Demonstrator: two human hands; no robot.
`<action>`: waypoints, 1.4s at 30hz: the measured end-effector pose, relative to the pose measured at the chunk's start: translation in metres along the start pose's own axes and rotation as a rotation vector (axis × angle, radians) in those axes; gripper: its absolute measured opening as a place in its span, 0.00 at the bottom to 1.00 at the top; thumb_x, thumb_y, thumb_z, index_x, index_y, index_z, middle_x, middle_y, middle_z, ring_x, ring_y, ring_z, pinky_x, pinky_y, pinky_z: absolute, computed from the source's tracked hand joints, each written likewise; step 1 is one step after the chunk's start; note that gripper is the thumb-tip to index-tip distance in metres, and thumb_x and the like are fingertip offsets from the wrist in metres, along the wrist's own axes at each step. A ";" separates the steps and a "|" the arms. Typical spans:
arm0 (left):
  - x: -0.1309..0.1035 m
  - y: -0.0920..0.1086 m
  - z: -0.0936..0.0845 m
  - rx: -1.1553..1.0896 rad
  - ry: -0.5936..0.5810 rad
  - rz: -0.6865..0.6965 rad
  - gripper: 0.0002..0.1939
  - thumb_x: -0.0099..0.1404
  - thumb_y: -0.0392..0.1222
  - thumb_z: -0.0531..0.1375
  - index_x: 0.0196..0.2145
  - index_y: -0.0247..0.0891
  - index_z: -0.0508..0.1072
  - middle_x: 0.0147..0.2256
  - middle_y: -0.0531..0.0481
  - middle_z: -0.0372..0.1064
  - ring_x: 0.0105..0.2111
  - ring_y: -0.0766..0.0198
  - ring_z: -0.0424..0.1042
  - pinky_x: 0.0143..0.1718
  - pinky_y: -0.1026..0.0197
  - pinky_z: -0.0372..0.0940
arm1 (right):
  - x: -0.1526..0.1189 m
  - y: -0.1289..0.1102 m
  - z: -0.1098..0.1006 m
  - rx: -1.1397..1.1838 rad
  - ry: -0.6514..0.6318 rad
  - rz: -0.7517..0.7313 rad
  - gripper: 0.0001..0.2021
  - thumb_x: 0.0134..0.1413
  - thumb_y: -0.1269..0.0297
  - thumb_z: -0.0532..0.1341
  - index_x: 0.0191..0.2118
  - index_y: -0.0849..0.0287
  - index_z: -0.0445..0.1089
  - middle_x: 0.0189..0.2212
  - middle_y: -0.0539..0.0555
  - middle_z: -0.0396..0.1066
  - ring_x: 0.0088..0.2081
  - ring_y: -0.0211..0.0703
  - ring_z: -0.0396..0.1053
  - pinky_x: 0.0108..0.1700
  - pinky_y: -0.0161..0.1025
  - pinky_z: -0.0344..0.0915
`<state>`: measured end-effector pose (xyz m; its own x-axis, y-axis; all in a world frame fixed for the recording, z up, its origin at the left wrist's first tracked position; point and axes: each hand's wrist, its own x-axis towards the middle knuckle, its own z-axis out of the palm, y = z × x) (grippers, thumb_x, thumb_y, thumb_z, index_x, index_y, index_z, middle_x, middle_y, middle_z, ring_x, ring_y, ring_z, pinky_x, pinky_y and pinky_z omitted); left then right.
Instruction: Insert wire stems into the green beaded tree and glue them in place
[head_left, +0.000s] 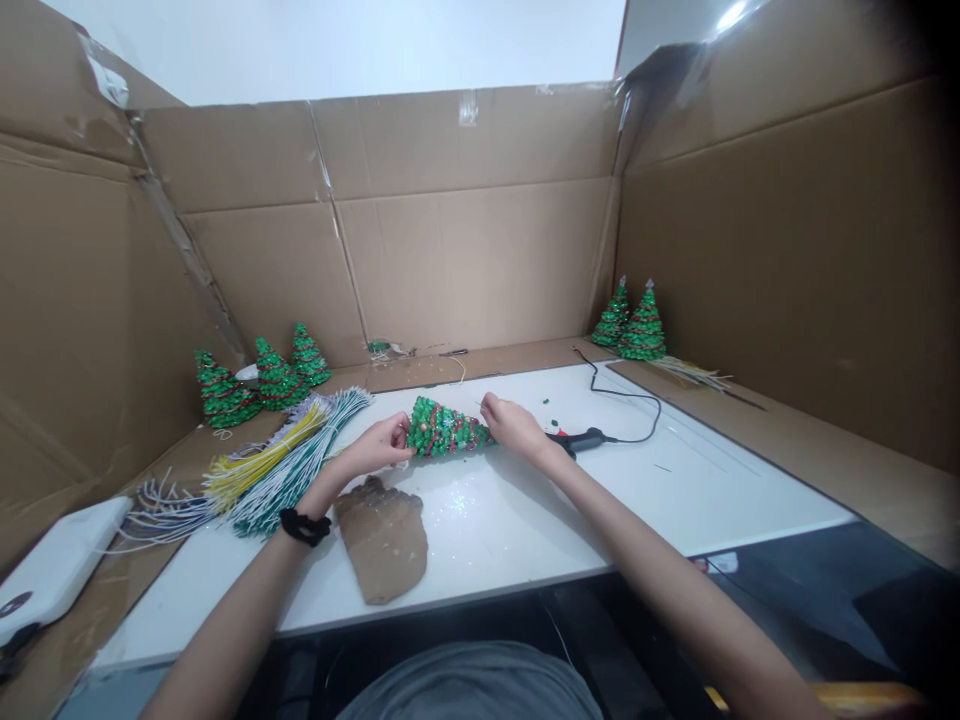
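Work centred on a glittery tree: left hand held its base, right hand pinched something thin near its tip. Delicate handling called for steady support.

There's room over the white board beside the cardboard scrap; wire bundles block the left, a black tool and cord the right.

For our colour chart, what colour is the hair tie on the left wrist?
Black, seen best in the head view.
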<state>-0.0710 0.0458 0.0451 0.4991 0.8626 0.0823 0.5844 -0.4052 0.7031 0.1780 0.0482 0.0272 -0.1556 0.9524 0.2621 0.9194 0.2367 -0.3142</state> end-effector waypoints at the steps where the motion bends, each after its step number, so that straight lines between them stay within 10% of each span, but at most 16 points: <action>1: 0.000 0.000 -0.001 0.002 -0.005 0.001 0.12 0.50 0.41 0.59 0.27 0.39 0.56 0.20 0.59 0.56 0.20 0.69 0.58 0.22 0.66 0.52 | 0.000 0.000 0.000 -0.012 -0.023 0.019 0.09 0.62 0.65 0.45 0.39 0.59 0.61 0.34 0.59 0.72 0.32 0.45 0.68 0.28 0.35 0.49; 14: 0.003 0.002 0.005 -0.254 0.075 -0.078 0.20 0.59 0.57 0.53 0.38 0.36 0.63 0.18 0.59 0.53 0.18 0.70 0.53 0.20 0.66 0.49 | -0.006 -0.006 -0.011 0.189 -0.194 0.178 0.07 0.60 0.71 0.43 0.40 0.60 0.56 0.24 0.57 0.69 0.19 0.42 0.64 0.27 0.37 0.53; 26: -0.003 0.005 -0.013 -0.072 -0.204 -0.005 0.14 0.51 0.45 0.60 0.27 0.37 0.58 0.23 0.59 0.48 0.22 0.71 0.49 0.23 0.66 0.47 | 0.003 0.002 0.004 0.505 0.123 0.076 0.08 0.61 0.62 0.41 0.32 0.55 0.50 0.28 0.53 0.65 0.24 0.42 0.65 0.30 0.38 0.59; 33: 0.004 -0.012 -0.004 0.130 -0.099 0.004 0.13 0.47 0.43 0.60 0.25 0.37 0.58 0.22 0.58 0.49 0.23 0.69 0.51 0.24 0.65 0.49 | 0.010 0.008 0.017 0.965 0.305 -0.005 0.13 0.57 0.50 0.47 0.31 0.54 0.53 0.31 0.51 0.63 0.28 0.40 0.64 0.31 0.39 0.66; 42: -0.013 0.008 -0.035 -0.030 -0.190 -0.010 0.09 0.54 0.45 0.56 0.28 0.35 0.69 0.27 0.53 0.63 0.27 0.67 0.61 0.27 0.66 0.55 | 0.011 0.006 0.020 1.156 0.354 -0.019 0.17 0.51 0.45 0.55 0.30 0.54 0.58 0.31 0.50 0.63 0.28 0.40 0.64 0.33 0.41 0.69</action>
<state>-0.0950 0.0414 0.0742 0.6066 0.7929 -0.0577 0.5722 -0.3850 0.7241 0.1750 0.0641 0.0101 0.1083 0.8841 0.4546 0.0241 0.4548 -0.8903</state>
